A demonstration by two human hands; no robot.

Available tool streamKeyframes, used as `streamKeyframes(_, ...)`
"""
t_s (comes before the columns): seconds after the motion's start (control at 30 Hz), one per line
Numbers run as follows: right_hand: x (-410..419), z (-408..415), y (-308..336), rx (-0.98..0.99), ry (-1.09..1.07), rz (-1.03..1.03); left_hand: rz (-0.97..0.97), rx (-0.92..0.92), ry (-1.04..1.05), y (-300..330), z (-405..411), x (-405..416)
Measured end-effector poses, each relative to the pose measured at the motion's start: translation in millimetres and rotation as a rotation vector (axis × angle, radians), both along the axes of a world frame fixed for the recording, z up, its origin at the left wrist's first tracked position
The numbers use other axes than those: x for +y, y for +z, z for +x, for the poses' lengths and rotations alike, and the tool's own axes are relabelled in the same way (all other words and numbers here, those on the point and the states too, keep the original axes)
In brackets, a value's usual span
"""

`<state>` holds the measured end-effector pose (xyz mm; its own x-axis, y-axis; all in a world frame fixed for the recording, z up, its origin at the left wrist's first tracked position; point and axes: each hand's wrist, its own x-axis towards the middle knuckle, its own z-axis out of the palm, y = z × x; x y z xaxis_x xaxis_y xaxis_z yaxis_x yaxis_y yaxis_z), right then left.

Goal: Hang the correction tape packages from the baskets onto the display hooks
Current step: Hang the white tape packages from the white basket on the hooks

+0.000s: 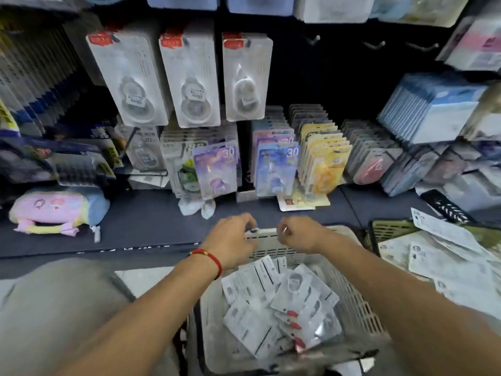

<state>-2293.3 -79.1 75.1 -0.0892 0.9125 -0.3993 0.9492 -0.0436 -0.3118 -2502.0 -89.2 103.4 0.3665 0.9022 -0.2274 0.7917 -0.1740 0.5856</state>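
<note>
White package [264, 232] half hidden between both curled hands.

1. The basket [349, 299] is pale grey with slotted walls.
2. Packages [273, 302] inside are white, some with red tabs.
3. A red bracelet [210, 257] sits on the left wrist.
4. The plush pouch [54, 210] is pastel pink, blue and yellow.

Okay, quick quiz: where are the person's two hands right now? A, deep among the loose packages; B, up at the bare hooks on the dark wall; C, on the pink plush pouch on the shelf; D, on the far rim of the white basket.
D: the left hand and right hand both curl over the far rim of the white basket.
</note>
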Motion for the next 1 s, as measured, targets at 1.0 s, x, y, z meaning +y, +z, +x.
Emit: streamKeyframes(1.0,-32,7,-160,1.237,-0.736,-0.455,-0.041,0.165,-0.009,-181,7,-77)
